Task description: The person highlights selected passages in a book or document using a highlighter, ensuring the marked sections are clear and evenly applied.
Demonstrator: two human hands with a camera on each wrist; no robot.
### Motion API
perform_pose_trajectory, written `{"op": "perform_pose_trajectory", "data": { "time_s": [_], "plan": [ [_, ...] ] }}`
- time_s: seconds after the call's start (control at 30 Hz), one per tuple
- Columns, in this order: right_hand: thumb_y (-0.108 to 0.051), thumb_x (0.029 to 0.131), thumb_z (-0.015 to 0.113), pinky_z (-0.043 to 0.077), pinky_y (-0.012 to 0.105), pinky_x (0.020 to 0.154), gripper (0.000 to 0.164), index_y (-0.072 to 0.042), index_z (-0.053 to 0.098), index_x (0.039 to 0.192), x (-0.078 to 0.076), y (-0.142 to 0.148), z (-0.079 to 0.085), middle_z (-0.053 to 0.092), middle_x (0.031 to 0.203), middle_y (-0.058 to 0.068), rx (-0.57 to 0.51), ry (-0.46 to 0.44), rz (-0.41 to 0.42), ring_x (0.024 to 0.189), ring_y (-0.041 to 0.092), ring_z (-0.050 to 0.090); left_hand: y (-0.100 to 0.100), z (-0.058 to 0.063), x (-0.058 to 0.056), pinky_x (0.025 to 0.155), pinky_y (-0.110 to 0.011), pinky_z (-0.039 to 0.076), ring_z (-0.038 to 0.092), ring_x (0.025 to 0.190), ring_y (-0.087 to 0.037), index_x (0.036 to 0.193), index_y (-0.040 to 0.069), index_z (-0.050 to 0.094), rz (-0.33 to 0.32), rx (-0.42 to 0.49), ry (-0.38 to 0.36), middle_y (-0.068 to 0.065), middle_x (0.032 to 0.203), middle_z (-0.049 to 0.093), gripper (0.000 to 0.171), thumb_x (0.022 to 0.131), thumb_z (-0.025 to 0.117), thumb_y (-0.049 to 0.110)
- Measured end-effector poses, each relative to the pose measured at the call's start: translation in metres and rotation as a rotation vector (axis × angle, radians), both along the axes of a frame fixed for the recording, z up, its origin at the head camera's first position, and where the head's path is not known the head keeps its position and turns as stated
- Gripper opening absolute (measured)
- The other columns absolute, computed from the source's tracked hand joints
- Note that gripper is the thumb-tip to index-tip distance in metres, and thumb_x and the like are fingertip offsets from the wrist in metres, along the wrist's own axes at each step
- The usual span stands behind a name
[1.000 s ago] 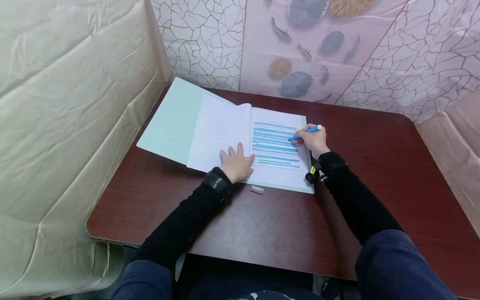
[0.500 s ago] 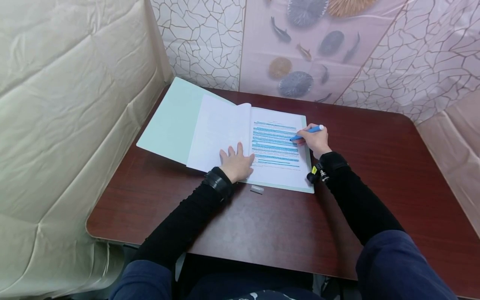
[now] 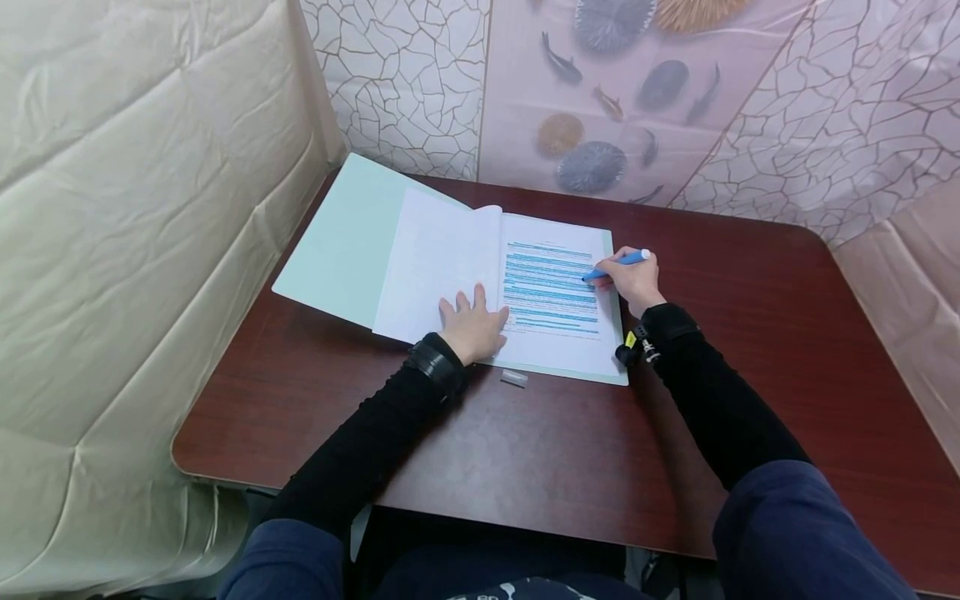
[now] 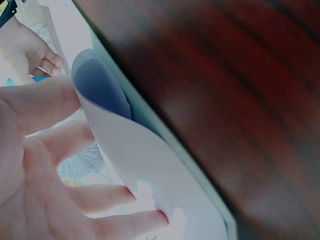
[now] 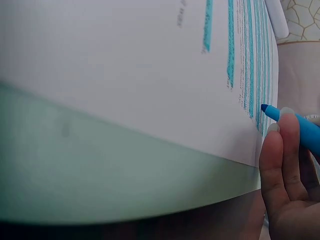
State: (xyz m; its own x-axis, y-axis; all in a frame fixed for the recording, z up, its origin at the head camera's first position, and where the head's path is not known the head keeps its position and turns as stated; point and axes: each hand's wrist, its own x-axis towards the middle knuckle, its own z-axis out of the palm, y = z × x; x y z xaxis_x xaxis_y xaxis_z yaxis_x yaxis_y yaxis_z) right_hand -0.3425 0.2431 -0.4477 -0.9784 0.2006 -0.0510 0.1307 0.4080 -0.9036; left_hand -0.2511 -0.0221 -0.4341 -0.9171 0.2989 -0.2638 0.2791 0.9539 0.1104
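A light green folder (image 3: 337, 242) lies spread on the table with white pages inside. On its right-hand page (image 3: 551, 350), lines of print carry many blue highlighter stripes. My right hand (image 3: 636, 279) grips a blue highlighter (image 3: 618, 264), its dark tip (image 5: 264, 107) at the right end of the striped lines. Whether the tip touches the paper I cannot tell. My left hand (image 3: 472, 327) rests with spread fingers on the lower part of the pages near the fold. In the left wrist view, its fingertips (image 4: 159, 217) touch the curved white sheet (image 4: 135, 145).
A small clear cap-like piece (image 3: 514, 379) lies just below the folder's front edge. The dark red-brown table (image 3: 555, 467) extends to both sides. A cream cloth (image 3: 150, 250) hangs at the left, and a patterned wall covering (image 3: 405, 83) stands behind.
My right hand has slid slightly to the right with the highlighter, its tip moving along the lines. The left hand stays in place.
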Motion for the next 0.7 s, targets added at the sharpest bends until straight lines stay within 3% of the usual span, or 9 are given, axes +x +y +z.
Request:
{"op": "perform_pose_trajectory", "data": {
  "time_s": [0.3, 0.7],
  "plan": [
    [-0.026, 0.080, 0.067, 0.052, 0.030, 0.071, 0.024, -0.005, 0.056, 0.082, -0.0009, 0.0017, 0.0013, 0.070, 0.078, 0.008, 0.005, -0.008, -0.007, 0.068, 0.019, 0.068, 0.0002, 0.0006, -0.0014, 0.099, -0.063, 0.014, 0.016, 0.131, -0.044, 0.141, 0.029, 0.029, 0.005, 0.004, -0.009, -0.020, 0.149, 0.007, 0.055, 0.090, 0.045, 0.041],
    [-0.020, 0.081, 0.065, 0.053, 0.028, 0.068, 0.018, -0.006, 0.055, 0.081, 0.0006, 0.0051, 0.0009, 0.070, 0.077, 0.009, -0.011, -0.011, -0.011, 0.069, 0.020, 0.068, 0.0005, -0.0007, -0.0019, 0.099, -0.063, 0.013, 0.016, 0.131, -0.045, 0.141, 0.030, 0.029, 0.002, -0.009, -0.007, -0.020, 0.149, 0.007, 0.055, 0.090, 0.045, 0.042]
  ]
}}
